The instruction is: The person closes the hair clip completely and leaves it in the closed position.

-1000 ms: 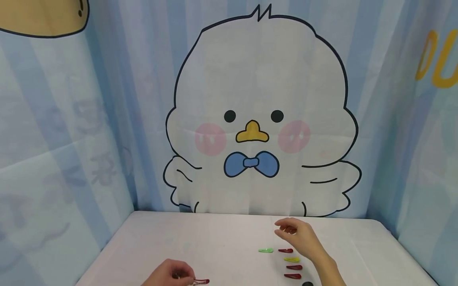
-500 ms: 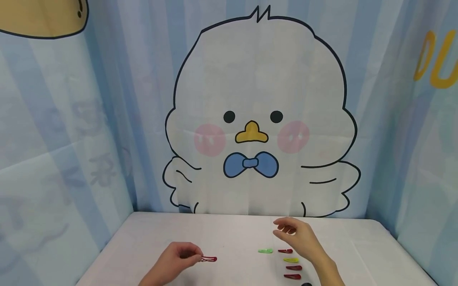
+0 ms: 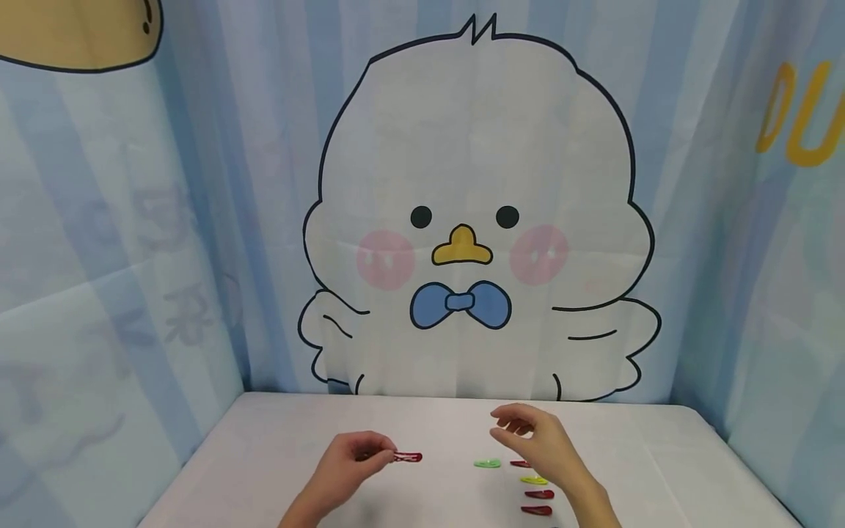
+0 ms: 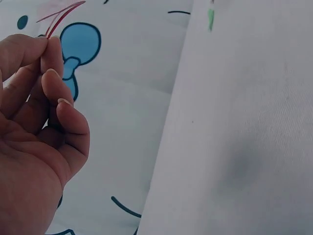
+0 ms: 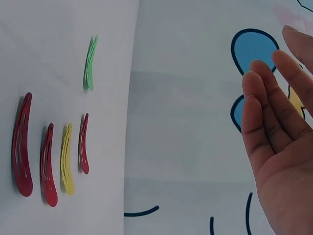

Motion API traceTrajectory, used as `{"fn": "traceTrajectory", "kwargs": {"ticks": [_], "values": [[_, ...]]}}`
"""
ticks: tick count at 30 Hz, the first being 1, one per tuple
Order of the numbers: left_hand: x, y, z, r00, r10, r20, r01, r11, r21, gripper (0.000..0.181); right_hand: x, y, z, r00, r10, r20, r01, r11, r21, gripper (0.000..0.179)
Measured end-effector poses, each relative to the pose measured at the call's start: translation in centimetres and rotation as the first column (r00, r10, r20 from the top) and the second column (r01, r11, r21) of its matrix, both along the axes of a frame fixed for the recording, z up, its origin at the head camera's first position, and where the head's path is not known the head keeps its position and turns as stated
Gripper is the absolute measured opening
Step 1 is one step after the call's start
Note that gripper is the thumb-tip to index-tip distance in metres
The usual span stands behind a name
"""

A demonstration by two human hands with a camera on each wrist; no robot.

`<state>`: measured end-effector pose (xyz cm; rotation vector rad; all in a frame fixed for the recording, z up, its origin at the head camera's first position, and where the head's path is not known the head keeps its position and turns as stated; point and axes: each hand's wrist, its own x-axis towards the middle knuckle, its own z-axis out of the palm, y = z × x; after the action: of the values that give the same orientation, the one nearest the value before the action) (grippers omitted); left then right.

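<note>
My left hand [image 3: 353, 466] pinches one end of a red snap hair clip [image 3: 408, 457] between thumb and forefinger, above the table. In the left wrist view the hair clip [image 4: 64, 14] shows its two thin legs spread apart. My right hand [image 3: 538, 444] hovers over the table with fingers loosely bent and nothing between them. Beneath and beside it lie a green hair clip [image 3: 487, 463], a yellow hair clip [image 5: 67, 159] and three red hair clips, among them the nearest one [image 5: 22, 147]. In the head view, the right hand partly covers the farthest red clip [image 3: 519, 463].
The white table [image 3: 436, 502] meets a cloth backdrop [image 3: 462, 352] printed with a cartoon chick at its far edge. Striped blue cloth [image 3: 99, 293] hangs on both sides.
My left hand has risen and moved forward and right, bringing the red hair clip toward the right hand. The right hand has shifted slightly left. The clips on the table stay put.
</note>
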<state>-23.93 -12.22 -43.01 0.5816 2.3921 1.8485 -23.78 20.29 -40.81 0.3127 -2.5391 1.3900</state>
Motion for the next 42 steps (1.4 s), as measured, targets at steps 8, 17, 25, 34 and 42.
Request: {"fn": "traceTrajectory", "kwargs": {"ticks": [8,17,25,34,42], "values": [[-0.2,1.5,0.2,0.999,0.023,-0.026,-0.022,1.000,0.022,0.012,0.3,-0.7,-0.2,0.997,0.076,-0.014,-0.076,0.996,-0.052,0.024],[-0.3,2.8,0.2,1.000,0.020,-0.013,-0.019,0.997,0.076,0.013,0.6,-1.7,-0.6,0.991,0.129,-0.048,-0.132,0.988,-0.074,0.023],[-0.1,3.9,0.1,1.000,0.008,-0.002,-0.008,0.993,0.115,0.014,1.0,-2.5,-0.9,0.985,0.169,-0.036,-0.172,0.979,-0.113,0.021],[0.3,5.1,-0.7,1.000,0.003,0.017,-0.005,0.989,0.147,0.012,1.6,-3.5,-1.3,0.978,0.208,-0.018,-0.208,0.968,-0.141,0.020],[0.7,5.9,-1.3,0.998,-0.005,0.057,-0.005,0.982,0.188,0.013,2.2,-3.9,-1.9,0.965,0.259,-0.052,-0.264,0.952,-0.154,0.019]]}}
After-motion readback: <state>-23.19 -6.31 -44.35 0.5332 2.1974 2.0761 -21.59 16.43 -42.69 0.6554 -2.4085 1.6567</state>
